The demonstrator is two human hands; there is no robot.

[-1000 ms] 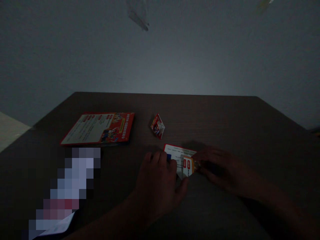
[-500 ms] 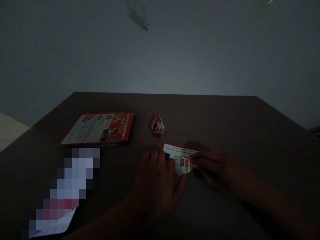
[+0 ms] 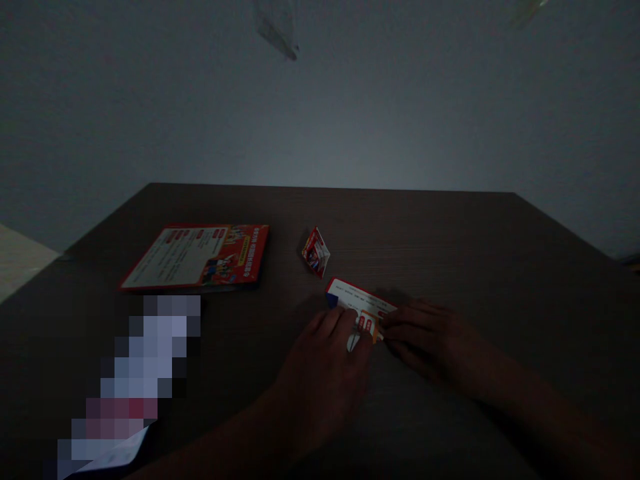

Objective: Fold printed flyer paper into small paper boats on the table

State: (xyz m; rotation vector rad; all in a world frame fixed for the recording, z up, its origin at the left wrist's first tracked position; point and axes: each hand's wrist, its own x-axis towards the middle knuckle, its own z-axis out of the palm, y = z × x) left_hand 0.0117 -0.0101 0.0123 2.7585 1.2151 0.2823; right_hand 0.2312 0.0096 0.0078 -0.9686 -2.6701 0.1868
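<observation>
A printed paper sheet [image 3: 357, 293], white with red edges and partly folded, lies on the dark table in front of me. My left hand [image 3: 333, 363] covers its near left side, fingers curled down on the paper and thumb at the near fold. At the right end my right hand [image 3: 425, 340] grips the sheet with bunched fingers. A small orange-edged flap with red labels shows between the two hands. Just beyond the sheet stands a small folded red paper piece [image 3: 316, 253]. Fingertips of both hands are partly hidden.
A stack of red and white printed sheets [image 3: 200, 257] lies at the left of the wooden table [image 3: 425, 227]. Nearer to me is a pixelated bright object, its lower corner [image 3: 120, 453] showing. A pale wall [image 3: 350, 120] rises behind the table.
My left hand has moved right and onto the sheet, its fingers now over the near part. The sheet's left end has tilted and its near edge is more covered. My right hand barely moved.
</observation>
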